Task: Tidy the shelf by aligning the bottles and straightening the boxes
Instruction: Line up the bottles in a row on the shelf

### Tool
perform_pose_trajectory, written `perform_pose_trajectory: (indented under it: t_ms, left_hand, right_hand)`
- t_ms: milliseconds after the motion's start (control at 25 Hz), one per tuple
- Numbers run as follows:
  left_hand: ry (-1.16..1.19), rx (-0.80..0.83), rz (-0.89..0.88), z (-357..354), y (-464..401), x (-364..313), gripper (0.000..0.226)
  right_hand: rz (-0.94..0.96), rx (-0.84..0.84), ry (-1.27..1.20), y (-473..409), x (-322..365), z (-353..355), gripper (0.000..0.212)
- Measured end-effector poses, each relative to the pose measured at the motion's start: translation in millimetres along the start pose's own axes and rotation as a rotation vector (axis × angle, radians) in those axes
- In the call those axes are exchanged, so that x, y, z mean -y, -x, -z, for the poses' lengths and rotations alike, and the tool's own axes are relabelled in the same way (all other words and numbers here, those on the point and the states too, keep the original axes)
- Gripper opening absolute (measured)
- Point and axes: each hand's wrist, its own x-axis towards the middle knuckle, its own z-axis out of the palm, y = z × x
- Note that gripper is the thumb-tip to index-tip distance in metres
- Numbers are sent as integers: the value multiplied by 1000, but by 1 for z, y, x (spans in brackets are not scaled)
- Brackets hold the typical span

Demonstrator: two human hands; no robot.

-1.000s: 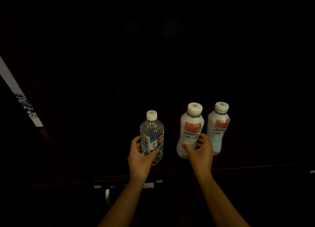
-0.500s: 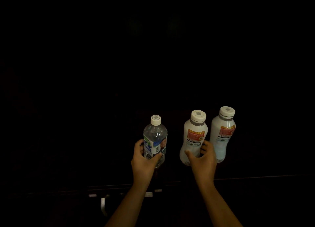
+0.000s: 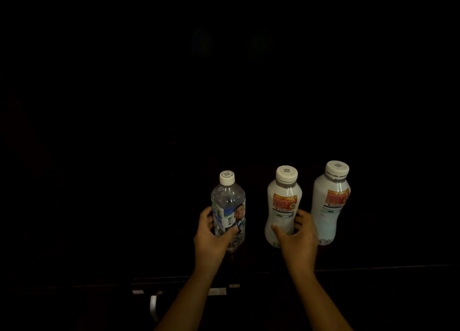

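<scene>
The left hand (image 3: 211, 241) is wrapping around the lower half of the water bottle (image 3: 228, 211), which is standing at 12 o'clock from that wrist; the right hand (image 3: 297, 241) is cupping the base of the middle white bottle (image 3: 283, 206), thumb at its front and fingers behind; the far white bottle (image 3: 329, 201) is standing untouched at 2 o'clock from the right hand; since a moment ago the gaps between all three are looking wider; the water bottle is showing a clear body, white cap and blue-green label; the white pair are wearing red-orange labels; the shelf (image 3: 373, 267) is lying in near darkness.
</scene>
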Motion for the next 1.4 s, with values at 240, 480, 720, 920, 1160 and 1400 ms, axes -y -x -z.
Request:
perform_pose_trajectory:
  t_ms: [240,480,720,920,1160,1400]
  left_hand:
    - [-3,90,-31,2,-3,0,69]
    - [-36,143,57,11,8,-11,96]
    - [-57,313,70,78,28,-12,95]
    - [-136,480,48,178,35,7,81]
    - [-276,500,-94,330,19,18,72]
    - [-357,419,-149,455,-18,4,72]
  right_hand:
    - [1,64,45,-6,-1,0,62]
    - [-16,91,14,7,0,2,76]
    - [-3,-11,112,42,12,-10,81]
    - [-20,126,208,108,51,-61,74]
    - [194,317,353,203,131,-136,56]
    - [296,378,361,257,216,-205,59]
